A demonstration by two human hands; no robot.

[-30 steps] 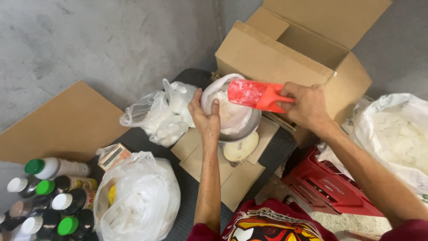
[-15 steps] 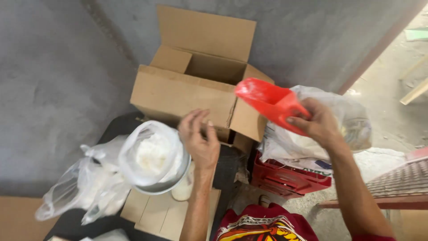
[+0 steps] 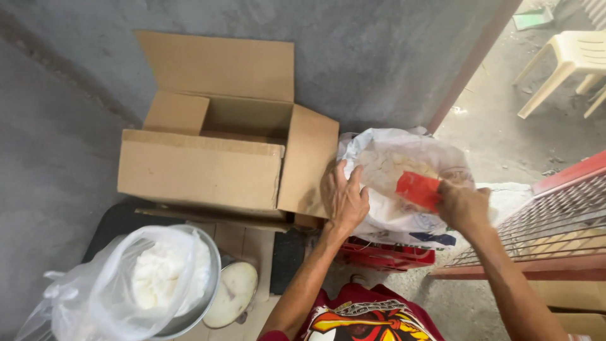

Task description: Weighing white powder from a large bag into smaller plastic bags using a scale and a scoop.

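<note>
hands work at the big white sack (image 3: 385,189) on the red crate (image 3: 385,256): the left hand (image 3: 344,199) lies spread on its rim to hold it open, and the right hand (image 3: 464,205) grips a red scoop (image 3: 416,189) dipped into the white stuff inside.

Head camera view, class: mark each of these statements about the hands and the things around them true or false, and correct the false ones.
1. The right hand holds a red scoop over the white sack. True.
2. The left hand rests in the metal bowl. False: it lies on the edge of the white sack, beside the cardboard box.
3. The cardboard box has its flaps open. True.
4. The metal bowl is bare inside. False: a clear plastic bag holding something white lines it.
5. The white sack sits on a red crate. True.
</note>
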